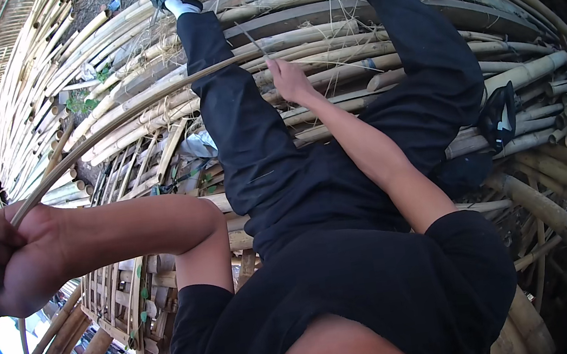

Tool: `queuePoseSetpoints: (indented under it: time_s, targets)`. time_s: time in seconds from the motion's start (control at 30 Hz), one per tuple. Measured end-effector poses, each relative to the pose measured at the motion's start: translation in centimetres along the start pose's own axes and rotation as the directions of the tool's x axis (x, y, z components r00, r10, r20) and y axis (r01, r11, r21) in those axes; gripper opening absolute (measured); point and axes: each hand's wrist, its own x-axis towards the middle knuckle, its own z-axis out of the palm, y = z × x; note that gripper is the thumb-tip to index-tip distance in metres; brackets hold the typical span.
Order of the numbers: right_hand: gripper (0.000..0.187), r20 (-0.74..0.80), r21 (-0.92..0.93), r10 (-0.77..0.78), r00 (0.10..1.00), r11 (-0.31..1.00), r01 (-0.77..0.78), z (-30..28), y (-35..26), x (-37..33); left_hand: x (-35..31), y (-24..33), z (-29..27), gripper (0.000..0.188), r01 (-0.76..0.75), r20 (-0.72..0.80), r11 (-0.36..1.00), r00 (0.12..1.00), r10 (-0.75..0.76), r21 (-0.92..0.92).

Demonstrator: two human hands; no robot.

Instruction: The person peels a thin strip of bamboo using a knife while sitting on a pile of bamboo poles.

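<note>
My left hand point(17, 256) is raised at the far left, its fingers wrapped round a long thin bamboo strip point(120, 116). The strip arcs up and to the right, passing over my left trouser leg toward my other hand. My right hand point(292, 82) is closed on a knife point(252, 39) between my knees. Its narrow blade points up and to the left and crosses the strip's far end. Whether the strip rests on my leg, I cannot tell. The knife's handle is mostly hidden in my fingers.
Many bamboo poles point(539, 69) lie beneath and around my legs. A stack of split bamboo point(28, 116) stretches across the far left. Thin shavings point(341, 11) lie near my feet. A black item with straps point(500, 116) sits at the right. Bamboo slats point(115, 296) stand below my left forearm.
</note>
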Motion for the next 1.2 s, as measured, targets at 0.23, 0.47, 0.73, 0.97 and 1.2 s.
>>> queuePoseSetpoints:
  time_s: [0.23, 0.47, 0.73, 0.97, 1.2]
  targets:
    - [0.043, -0.128, -0.078, 0.041, 0.991, 0.996, -0.051, 1.0, -1.0, 0.1, -1.3, -0.9, 3.0, 0.045, -0.093, -0.170, 0.961, 0.975, 0.141, 0.261]
    - [0.045, -0.030, -0.240, 0.245, 0.969, 0.939, -0.245, -0.4, 4.1, 0.8, -0.4, -0.7, 2.1, 0.043, -0.018, -0.068, 0.991, 0.997, 0.028, 0.134]
    - [0.047, -0.066, -0.143, 0.183, 0.981, 0.971, -0.191, 0.5, 3.5, 0.2, -1.4, -0.9, 3.3, 0.043, -0.058, -0.122, 0.979, 0.989, 0.083, 0.197]
    - [0.045, 0.041, -0.144, 0.167, 0.985, 0.977, -0.159, 0.0, 0.4, -0.5, -1.5, -0.5, 1.6, 0.042, -0.010, -0.132, 0.985, 0.991, 0.033, 0.172]
    - [0.047, -0.033, -0.166, 0.116, 0.993, 0.979, -0.120, -0.1, 1.9, 0.7, -1.7, -0.6, 2.3, 0.042, -0.028, -0.147, 0.978, 0.987, 0.059, 0.209]
